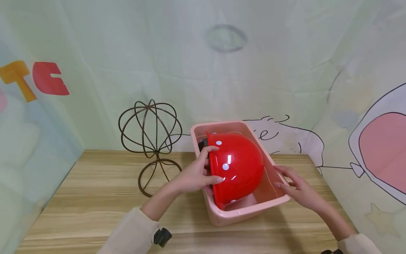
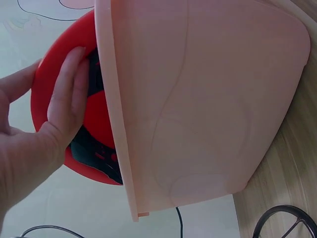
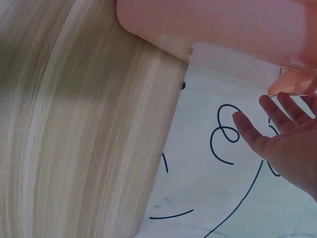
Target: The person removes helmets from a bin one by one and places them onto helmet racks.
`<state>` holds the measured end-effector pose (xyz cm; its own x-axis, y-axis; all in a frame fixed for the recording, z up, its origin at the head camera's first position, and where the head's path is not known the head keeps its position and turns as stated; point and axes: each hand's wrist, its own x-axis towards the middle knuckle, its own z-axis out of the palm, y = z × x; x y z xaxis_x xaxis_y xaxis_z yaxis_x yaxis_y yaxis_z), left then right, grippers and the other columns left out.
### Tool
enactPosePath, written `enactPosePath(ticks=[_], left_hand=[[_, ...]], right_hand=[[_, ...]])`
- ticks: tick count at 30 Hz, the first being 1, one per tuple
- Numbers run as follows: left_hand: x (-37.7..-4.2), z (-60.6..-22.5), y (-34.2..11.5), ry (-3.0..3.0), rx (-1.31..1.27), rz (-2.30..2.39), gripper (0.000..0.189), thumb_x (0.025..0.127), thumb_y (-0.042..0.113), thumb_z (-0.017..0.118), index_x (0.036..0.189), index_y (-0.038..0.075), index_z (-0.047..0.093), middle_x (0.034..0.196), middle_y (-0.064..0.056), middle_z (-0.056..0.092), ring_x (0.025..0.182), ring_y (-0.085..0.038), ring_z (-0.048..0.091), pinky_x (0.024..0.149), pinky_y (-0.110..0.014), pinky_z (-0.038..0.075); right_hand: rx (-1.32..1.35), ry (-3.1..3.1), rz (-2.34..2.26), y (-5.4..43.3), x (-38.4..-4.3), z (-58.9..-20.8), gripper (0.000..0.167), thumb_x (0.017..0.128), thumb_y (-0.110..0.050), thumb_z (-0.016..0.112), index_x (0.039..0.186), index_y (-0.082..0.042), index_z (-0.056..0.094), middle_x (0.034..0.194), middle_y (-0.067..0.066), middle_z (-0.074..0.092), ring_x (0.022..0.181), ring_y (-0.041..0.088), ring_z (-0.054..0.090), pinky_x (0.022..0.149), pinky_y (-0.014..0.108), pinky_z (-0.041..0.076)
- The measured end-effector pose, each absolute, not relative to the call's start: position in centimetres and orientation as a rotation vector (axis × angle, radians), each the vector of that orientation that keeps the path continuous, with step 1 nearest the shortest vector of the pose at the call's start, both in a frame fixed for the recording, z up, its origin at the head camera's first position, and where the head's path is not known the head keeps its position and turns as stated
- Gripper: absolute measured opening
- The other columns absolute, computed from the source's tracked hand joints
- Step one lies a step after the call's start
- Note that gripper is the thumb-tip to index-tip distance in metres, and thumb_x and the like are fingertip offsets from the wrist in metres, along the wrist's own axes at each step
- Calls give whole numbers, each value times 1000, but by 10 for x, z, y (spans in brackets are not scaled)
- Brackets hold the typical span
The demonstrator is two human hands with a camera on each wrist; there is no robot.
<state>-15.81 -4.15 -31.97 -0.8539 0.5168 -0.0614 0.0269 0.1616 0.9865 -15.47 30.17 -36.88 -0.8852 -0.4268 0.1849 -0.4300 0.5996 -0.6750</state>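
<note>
A red helmet [image 1: 238,164] with white dots lies on its side in a pink plastic tub [image 1: 250,210], its open side facing left. My left hand [image 1: 198,174] grips the helmet's brim. In the left wrist view, that hand [image 2: 37,119] has fingers over the brim, near the dark straps [image 2: 96,156] inside the helmet [image 2: 44,84]. My right hand [image 1: 301,190] is at the tub's right rim, fingertips overlapping it. The right wrist view shows this hand [image 3: 287,144] with loosely extended fingers beside the tub [image 3: 218,25].
A brown wire stand [image 1: 157,153] with a round cage top and ring base stands left of the tub. Both are on a wood-grain table [image 1: 95,197]. Behind them hangs a printed pale green cloth [image 1: 177,60], which also runs along both sides.
</note>
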Motion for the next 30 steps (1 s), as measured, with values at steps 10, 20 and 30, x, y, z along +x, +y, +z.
enactPosePath(ticks=[10,20,30], left_hand=[[-160,-315,-41,2043,455,1759,75,79,-1,68,136,23,25,122,-14,45,106,-31,50,66,-39,55],[-162,-313,-43,1981,456,1793,79,77,-4,67,137,24,23,123,-14,44,107,-31,50,66,-41,55],[-163,-313,-42,1976,446,1791,79,78,-5,66,137,25,23,123,-14,42,106,-31,50,64,-40,55]], right_hand=[[782,-2777,1215,303,-155,-372,50,87,-8,61,133,-8,42,127,9,45,107,-1,43,78,22,49],[788,-2770,1225,304,-156,-372,50,87,-7,61,133,-7,41,127,9,45,108,-1,43,78,22,49],[762,-2797,1220,303,-155,-370,52,87,-10,61,135,-11,40,128,9,45,108,3,44,78,22,48]])
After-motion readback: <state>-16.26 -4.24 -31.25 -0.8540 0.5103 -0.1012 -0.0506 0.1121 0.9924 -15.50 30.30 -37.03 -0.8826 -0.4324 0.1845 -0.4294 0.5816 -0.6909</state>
